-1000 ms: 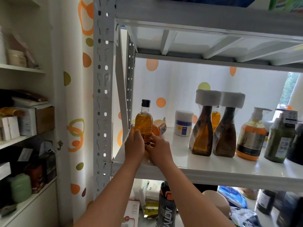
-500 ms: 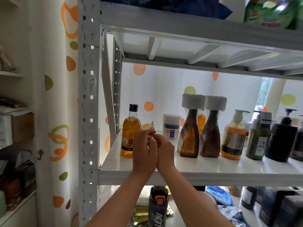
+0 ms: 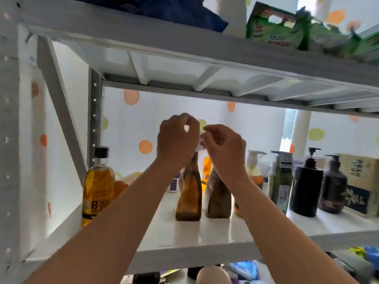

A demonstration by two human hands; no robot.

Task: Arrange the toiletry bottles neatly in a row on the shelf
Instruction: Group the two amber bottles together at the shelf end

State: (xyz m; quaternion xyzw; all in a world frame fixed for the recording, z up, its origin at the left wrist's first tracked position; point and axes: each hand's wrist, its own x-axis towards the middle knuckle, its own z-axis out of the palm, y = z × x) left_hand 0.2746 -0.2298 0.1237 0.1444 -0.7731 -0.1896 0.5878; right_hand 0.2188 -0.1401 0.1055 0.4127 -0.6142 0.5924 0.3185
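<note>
On the white shelf stand two tall brown bottles side by side, the left one and the right one. My left hand is curled over the left bottle's white cap. The right bottle's white cap is under my right hand; only a sliver of white shows between the hands. An amber bottle with a black cap stands upright at the shelf's left end. Right of the brown pair stand an orange pump bottle, a green bottle, a black pump bottle and a dark brown pump bottle.
An orange tube lies behind the amber bottle, and a small orange bottle stands behind the brown pair. A cardboard box sits at the far right. The upper shelf's beam hangs close above my hands. A grey upright post borders the left.
Both hands left the amber bottle at the left end, moved right and rose onto the white caps of the two brown bottles. The view has moved closer and tilted upward.
</note>
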